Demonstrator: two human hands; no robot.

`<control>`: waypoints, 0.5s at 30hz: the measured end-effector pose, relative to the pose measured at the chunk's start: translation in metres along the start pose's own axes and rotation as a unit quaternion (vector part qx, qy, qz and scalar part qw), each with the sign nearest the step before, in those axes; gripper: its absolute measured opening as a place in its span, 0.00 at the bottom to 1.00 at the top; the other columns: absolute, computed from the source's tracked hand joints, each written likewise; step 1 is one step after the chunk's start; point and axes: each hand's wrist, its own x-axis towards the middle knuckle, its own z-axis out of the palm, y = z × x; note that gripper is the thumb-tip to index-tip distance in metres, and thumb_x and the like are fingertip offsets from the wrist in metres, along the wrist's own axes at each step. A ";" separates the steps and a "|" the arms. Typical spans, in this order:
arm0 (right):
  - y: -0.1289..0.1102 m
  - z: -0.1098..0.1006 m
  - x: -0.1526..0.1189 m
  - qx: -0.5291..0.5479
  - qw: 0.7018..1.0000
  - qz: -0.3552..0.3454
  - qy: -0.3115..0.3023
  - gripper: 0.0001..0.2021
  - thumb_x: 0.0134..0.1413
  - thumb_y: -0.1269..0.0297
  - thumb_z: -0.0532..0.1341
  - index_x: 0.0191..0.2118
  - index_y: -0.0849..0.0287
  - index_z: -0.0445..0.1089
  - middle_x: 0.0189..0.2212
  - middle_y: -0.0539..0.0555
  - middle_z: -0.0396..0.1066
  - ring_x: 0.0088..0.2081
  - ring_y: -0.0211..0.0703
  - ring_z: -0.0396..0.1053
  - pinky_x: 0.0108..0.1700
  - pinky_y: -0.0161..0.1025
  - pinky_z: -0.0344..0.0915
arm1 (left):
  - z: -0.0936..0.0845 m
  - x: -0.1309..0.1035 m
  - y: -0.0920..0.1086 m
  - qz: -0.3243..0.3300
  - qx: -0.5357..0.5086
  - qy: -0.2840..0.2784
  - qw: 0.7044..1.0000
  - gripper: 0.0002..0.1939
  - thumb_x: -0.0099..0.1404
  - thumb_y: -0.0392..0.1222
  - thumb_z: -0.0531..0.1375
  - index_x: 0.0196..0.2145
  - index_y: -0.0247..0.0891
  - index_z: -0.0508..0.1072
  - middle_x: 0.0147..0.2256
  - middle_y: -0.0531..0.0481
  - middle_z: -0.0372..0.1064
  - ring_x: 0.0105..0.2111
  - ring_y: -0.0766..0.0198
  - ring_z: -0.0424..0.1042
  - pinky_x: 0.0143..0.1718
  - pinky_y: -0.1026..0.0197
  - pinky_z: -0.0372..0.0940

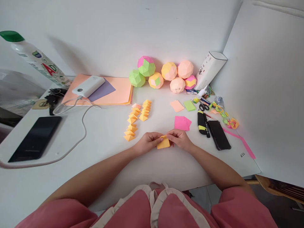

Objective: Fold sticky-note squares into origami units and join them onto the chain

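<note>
Pinching orange paper [163, 144] with left fingers [158, 141] and right fingers [172, 138], you seem mid-fold. Orange pyramids [132, 120] look finished; pink sheets [181, 123] lie flat.

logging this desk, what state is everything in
left hand: pinching paper
right hand: pinching the same paper
orange paper: held by both hands
orange pieces: folded, lined up
pink sheets: flat, overlapping
green sheets: flat
paper balls: assembled
left-side phone: screen dark
power bank: cable attached
bottle: capped
scissors: blades unclear

Head view looks forward — down across the desk [106, 129].
</note>
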 end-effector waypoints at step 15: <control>0.000 0.009 -0.004 -0.010 0.999 -0.007 0.037 0.09 0.50 0.60 0.62 0.28 0.61 0.71 0.21 0.49 0.67 0.21 0.34 0.64 0.23 0.33 0.62 | 0.008 0.001 -0.003 -0.027 0.032 0.088 0.995 0.18 0.60 0.54 0.56 0.32 0.34 0.73 0.30 0.47 0.73 0.29 0.65 0.70 0.29 0.65 0.63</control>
